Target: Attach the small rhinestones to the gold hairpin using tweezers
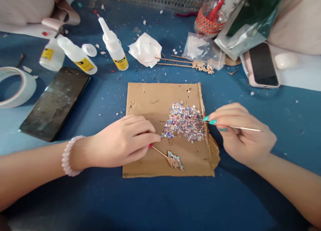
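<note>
A brown cardboard sheet (150, 100) lies on the blue table. On it sits a heap of small shiny sequins (184, 123). My left hand (122, 140) rests on the cardboard, fingers pinched shut on the thin stem of a gold hairpin (175, 160) whose ornate head partly carries glued sequins. My right hand (240, 134), with teal nails, is closed on a thin needle-like stick (245, 128); its tip reaches into the sequin heap.
Glue bottles (114, 46) (77, 55) stand at the back left beside a dark phone (55, 102) and a tape roll (15, 87). A crumpled tissue (145, 49), more gold pins (198, 65), a bead bag (203, 49) and another phone (263, 65) lie behind.
</note>
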The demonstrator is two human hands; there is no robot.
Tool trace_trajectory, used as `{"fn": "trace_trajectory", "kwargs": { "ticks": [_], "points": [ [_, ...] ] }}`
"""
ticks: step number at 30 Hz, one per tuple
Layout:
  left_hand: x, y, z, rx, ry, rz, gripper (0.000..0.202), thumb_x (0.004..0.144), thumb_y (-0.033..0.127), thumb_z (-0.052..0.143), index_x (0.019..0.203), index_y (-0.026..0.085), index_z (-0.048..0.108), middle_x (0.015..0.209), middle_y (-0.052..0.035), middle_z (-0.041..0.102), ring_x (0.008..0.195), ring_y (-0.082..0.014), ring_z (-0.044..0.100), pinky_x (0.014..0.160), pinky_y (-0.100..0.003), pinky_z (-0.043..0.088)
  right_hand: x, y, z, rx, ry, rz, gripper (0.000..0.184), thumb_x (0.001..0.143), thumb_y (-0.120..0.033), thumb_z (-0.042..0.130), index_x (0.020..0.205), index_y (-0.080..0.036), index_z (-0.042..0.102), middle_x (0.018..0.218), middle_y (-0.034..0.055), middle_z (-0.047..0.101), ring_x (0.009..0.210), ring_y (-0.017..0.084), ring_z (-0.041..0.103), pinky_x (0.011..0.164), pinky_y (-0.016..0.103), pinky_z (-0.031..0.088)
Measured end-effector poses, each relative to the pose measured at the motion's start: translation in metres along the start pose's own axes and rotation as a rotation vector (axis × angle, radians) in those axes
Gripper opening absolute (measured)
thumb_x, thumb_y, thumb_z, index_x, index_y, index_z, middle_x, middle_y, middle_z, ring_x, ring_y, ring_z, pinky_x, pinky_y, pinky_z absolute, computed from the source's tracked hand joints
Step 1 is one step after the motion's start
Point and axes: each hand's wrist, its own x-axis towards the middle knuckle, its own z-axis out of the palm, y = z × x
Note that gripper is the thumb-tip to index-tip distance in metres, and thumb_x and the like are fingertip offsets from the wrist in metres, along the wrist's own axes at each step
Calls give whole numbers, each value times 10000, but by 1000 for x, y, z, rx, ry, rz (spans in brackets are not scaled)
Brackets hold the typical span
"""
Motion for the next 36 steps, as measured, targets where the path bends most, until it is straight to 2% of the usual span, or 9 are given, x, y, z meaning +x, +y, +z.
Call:
{"fn": "trace_trajectory", "kwargs": {
  "ticks": [8,15,23,30,36],
  "points": [
    [0,0,0,0,2,-2,190,1005,110,496,1133,154,630,991,-51,676,888,-198,610,815,-334,495,-1,1,1,-34,46,84,232,887,-47,618,1019,-222,692,890,43,752,831,199,711,730,370,560],
    [0,0,0,1,-8,-6,194,1009,115,490,1139,156,628,998,-54,681,880,-199,615,812,-334,499,-1,1,0,12,18,39,205,852,-10,621,985,-156,676,860,54,736,808,176,692,753,347,550],
    [-1,0,-1,-6,-13,-13,200,1009,116,485,1141,158,629,996,-55,684,882,-202,621,806,-338,508,-2,1,0,6,54,38,194,848,-26,640,983,-158,688,862,52,746,801,174,703,760,348,557],
    [1,0,-2,0,0,-1,213,1012,121,469,1123,155,647,970,-61,694,868,-198,632,805,-328,509,1,-1,2,15,-36,30,225,864,-55,705,1019,-217,721,909,27,795,787,182,745,756,360,587],
    [1,0,-1,-6,-3,-5,208,1011,121,471,1123,162,642,967,-62,693,870,-200,627,811,-327,500,0,0,2,-40,8,86,265,863,-58,704,1016,-272,730,890,-6,803,785,184,754,729,359,598]
  ]
}}
